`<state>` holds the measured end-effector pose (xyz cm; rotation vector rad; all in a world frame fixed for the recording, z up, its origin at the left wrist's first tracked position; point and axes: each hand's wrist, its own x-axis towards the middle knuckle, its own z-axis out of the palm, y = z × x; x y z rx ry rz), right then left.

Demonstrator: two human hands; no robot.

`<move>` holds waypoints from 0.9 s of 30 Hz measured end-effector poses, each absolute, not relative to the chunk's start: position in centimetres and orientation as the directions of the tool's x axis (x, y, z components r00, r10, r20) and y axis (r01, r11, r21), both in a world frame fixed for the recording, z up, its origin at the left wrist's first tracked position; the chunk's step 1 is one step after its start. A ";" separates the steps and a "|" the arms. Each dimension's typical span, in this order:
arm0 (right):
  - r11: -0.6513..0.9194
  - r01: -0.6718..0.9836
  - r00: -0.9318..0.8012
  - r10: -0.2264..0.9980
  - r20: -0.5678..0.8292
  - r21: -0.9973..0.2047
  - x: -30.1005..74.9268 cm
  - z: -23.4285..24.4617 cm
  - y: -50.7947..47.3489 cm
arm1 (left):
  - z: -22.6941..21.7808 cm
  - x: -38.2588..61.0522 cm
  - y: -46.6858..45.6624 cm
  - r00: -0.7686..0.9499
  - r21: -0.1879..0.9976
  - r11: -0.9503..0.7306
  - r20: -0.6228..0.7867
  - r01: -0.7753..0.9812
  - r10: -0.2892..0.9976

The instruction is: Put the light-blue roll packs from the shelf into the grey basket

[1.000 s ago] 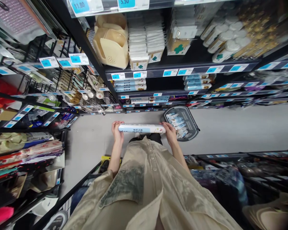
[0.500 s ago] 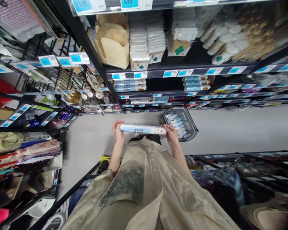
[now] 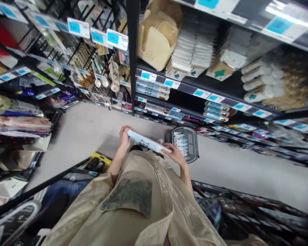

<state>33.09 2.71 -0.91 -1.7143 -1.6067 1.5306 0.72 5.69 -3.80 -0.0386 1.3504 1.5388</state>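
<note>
I hold a long white and light-blue roll box level in front of my waist, one hand at each end. My left hand is wrapped round its left end. My right hand grips its right end, fingers curled under it. A dark shopping basket with several similar rolls stands on the grey floor just beyond my right hand. More of the same rolls lie on the lower shelf ahead.
Black shelving with blue price tags runs along the front; beige plastic holders and white packs sit above. Hanging utensils fill the rack at left. Another shelf edge lies close at lower left.
The view has swung to the left and tilted. The roll box now slopes down to the right and the basket sits closer to my right hand. Both hands keep their grip.
</note>
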 end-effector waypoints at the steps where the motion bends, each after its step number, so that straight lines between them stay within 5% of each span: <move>1: -0.277 0.552 -0.275 0.830 -0.486 -0.786 32.9 -0.5 2.9 | -4.0 0.8 5.5 -0.459 0.702 0.173 -0.611 -0.691 0.645; 7: -0.080 0.766 -0.430 0.673 -0.601 -0.638 32.1 0.6 5.8 | -5.7 1.1 4.0 -0.542 0.682 0.057 -0.627 -0.729 0.560; 15: 0.215 0.731 -0.590 0.676 -0.442 -0.647 31.6 1.7 14.2 | -8.8 3.0 1.6 -0.623 0.603 -0.166 -0.721 -0.780 0.303; 21: 0.119 0.751 -0.553 0.651 -0.519 -0.650 32.8 1.2 22.4 | -12.5 6.8 1.5 -0.572 0.470 -0.342 -0.751 -0.814 0.329; 24: 0.075 0.763 -0.479 0.733 -0.483 -0.642 34.3 -0.1 27.1 | -15.9 9.6 1.3 -0.573 0.529 -0.222 -0.767 -0.819 0.289; 27: 0.074 0.746 -0.430 0.813 -0.393 -0.662 35.4 -1.7 31.6 | -20.0 13.4 0.0 -0.653 0.681 0.114 -0.729 -0.724 0.206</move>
